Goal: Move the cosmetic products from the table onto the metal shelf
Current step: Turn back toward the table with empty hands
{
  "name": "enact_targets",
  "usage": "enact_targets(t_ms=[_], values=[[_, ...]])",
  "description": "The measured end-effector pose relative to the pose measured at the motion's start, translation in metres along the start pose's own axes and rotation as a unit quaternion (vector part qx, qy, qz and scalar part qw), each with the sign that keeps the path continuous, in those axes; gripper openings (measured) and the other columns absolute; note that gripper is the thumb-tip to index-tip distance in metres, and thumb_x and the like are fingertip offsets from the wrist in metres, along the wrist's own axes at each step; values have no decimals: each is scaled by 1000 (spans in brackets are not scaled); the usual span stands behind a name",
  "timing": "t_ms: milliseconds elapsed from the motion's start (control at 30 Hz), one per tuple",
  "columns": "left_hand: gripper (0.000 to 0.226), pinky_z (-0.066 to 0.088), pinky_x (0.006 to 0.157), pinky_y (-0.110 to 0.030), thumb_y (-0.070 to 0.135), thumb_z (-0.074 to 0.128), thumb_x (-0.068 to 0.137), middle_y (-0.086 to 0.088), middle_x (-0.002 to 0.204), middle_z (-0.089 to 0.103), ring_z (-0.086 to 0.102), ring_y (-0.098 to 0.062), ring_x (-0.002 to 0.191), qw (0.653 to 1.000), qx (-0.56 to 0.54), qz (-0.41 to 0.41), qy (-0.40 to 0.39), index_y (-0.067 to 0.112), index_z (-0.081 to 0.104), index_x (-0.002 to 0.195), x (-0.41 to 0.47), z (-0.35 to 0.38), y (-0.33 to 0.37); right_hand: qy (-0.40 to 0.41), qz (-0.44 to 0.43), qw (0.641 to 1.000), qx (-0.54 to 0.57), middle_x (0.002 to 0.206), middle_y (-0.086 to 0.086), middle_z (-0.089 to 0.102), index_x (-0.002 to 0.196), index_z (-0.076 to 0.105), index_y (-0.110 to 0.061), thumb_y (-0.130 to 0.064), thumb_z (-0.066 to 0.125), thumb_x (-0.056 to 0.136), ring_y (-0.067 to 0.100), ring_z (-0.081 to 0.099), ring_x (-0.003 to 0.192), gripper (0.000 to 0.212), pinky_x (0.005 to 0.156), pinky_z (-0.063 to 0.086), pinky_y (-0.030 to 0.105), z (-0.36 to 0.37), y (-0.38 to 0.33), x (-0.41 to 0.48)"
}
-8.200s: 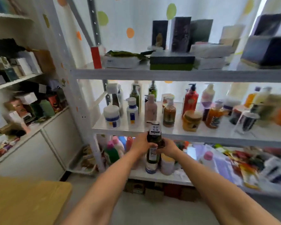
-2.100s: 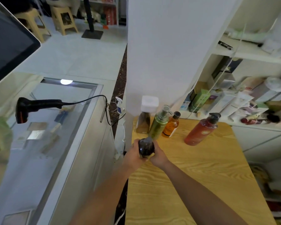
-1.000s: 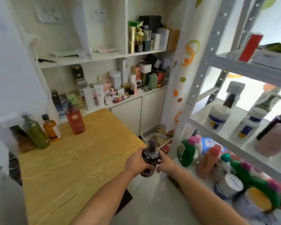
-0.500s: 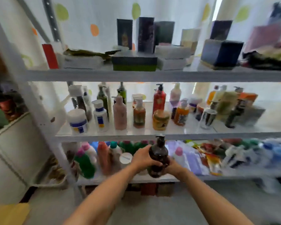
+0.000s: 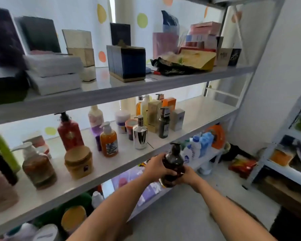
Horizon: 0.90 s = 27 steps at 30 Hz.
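Left hand and right hand clasp dark brown pump bottle | before grey metal shelf

Your left hand and right hand wrap dark brown glossy pump bottle: its middle is covered and its surface too dark to read. Most of your right fingers are out of sight behind bottle. Grey metal shelf runs off left edge, top tier cut at upper edge. Pale pink bottle at far left is blurred and partly cropped. Print on orange pump bottle is smeared, illegible. Bottom-tier goods by your forearms are blurred, half hidden under middle board; you cannot tell them apart.
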<state>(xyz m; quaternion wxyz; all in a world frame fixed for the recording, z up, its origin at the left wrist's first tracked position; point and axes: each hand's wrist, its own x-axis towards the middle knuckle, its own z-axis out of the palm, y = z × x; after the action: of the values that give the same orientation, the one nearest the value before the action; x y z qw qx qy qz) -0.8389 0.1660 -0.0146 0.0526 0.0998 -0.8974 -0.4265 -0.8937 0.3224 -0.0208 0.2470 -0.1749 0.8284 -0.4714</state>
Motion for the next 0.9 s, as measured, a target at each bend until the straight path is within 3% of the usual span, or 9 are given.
enact_targets(t_ms=[133, 233, 333, 433, 600, 800, 900], values=[[70, 49, 90, -30, 40, 86, 56, 7, 110, 66, 60, -12, 101, 999, -27, 24, -4, 27, 57, 119, 81, 7, 14, 30, 4, 999, -21, 102, 5, 63, 115, 58, -7, 7, 76, 66, 20, 58, 98, 54, 82, 51, 29, -43, -9, 58], [74, 48, 95, -35, 37, 84, 61, 5, 116, 63, 58, -15, 106, 998, -38, 36, -22, 27, 51, 127, 131, 13, 27, 64, 4, 998, -29, 109, 5, 60, 118, 55, -13, 0, 71, 75, 22, 56, 106, 47, 93, 47, 33, -71, -11, 95], [77, 48, 97, -40, 38, 84, 61, 3, 120, 61, 57, -17, 109, 997, -35, 48, -40, 29, 47, 129, 173, 29, 32, 104, 13, 994, 3, 109, 6, 62, 111, 56, -16, 3, 69, 76, 24, 57, 107, 43, 97, 46, 37, -92, -3, 123], [75, 47, 99, -40, 33, 84, 63, 2, 120, 59, 55, -17, 111, 997, -33, 49, -57, 25, 47, 128, 208, 42, 36, 123, 23, 992, 15, 109, 3, 60, 118, 54, -17, -1, 67, 81, 21, 54, 108, 42, 100, 45, 37, -108, 5, 146], [73, 46, 99, -38, 21, 84, 66, 1, 121, 60, 55, -17, 112, 996, -63, 37, -57, 20, 47, 130, 272, 63, 49, 137, 18, 990, 15, 101, 1, 61, 104, 55, -20, 3, 67, 80, 22, 57, 104, 35, 92, 50, 35, -150, 15, 195], [74, 49, 97, -42, 10, 79, 67, -4, 121, 61, 58, -24, 113, 988, -154, 18, 21, 22, 44, 131, 354, 111, 67, 125, -26, 991, -40, 96, 2, 62, 104, 55, -13, 0, 74, 75, 18, 56, 94, 37, 84, 48, 28, -215, 28, 275], [74, 44, 92, -27, 13, 79, 74, -5, 126, 57, 55, -18, 111, 982, -177, 17, 70, 16, 37, 135, 396, 132, 76, 119, -53, 990, -53, 99, 7, 58, 112, 57, 0, 13, 68, 75, 19, 53, 92, 40, 61, 45, 6, -248, 35, 326]])
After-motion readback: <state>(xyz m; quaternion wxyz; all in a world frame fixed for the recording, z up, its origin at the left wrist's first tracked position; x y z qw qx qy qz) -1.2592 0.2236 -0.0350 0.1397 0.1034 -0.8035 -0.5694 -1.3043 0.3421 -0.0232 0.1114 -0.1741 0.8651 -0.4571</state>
